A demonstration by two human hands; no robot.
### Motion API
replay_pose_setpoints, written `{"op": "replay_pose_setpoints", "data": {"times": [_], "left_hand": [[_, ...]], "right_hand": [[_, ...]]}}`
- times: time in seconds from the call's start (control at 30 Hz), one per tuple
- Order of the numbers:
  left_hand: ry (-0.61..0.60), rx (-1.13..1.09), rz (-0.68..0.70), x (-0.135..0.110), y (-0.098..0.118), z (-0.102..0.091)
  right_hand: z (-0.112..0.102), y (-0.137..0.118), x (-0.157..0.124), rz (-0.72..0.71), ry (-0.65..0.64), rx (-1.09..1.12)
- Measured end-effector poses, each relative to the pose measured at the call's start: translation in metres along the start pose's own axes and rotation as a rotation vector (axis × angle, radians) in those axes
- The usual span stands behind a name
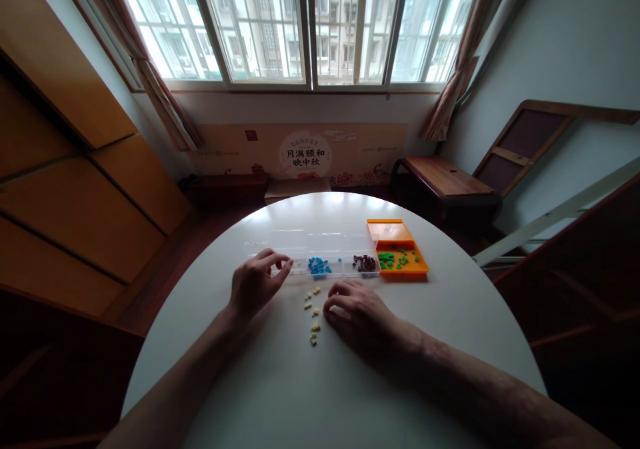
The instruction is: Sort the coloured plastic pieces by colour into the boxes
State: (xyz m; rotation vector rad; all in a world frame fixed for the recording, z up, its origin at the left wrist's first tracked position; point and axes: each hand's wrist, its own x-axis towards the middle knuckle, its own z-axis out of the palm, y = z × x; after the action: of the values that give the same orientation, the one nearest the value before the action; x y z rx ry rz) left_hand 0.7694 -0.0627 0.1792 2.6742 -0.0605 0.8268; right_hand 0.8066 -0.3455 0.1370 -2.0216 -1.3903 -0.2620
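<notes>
My left hand [257, 284] is over the left part of a clear plastic box [327, 241], thumb and index fingertip brought together. Any piece between them is too small to make out. Close by its fingertips, a few pale pieces [297, 264] lie in a compartment. My right hand [357, 308] rests on the table with fingers curled and fingertips drawn in; what they hold, if anything, is hidden. Just left of it, several small cream building bricks [315, 328] are scattered in a rough column. Blue bricks [319, 266] and dark brown bricks [365, 263] fill other compartments of the box.
An orange tray [419, 252] with green bricks [387, 260] stands to the right of the clear box. Everything sits on a round white table [280, 382]. Beyond it are a wooden bench [445, 172], a printed panel [225, 159] and windows; wooden cabinets [75, 202] stand left.
</notes>
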Motion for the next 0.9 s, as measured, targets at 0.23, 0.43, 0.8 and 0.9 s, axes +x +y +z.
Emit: {"op": "replay_pose_setpoints", "data": {"times": [0.23, 0.43, 0.8, 0.9], "left_hand": [[-0.151, -0.428, 0.230, -0.012, 0.020, 0.009], [-0.341, -0.731, 0.316, -0.020, 0.033, 0.023], [-0.428, -0.844, 0.242, -0.015, 0.035, 0.020], [-0.454, -0.858, 0.233, -0.016, 0.032, 0.022]], "right_hand": [[-0.003, -0.006, 0.004, 0.026, 0.169, 0.025], [-0.008, -0.007, 0.005, 0.064, 0.297, 0.075], [-0.007, -0.006, 0.004, 0.025, 0.299, 0.094], [-0.008, -0.006, 0.004, 0.016, 0.288, 0.099]]}}
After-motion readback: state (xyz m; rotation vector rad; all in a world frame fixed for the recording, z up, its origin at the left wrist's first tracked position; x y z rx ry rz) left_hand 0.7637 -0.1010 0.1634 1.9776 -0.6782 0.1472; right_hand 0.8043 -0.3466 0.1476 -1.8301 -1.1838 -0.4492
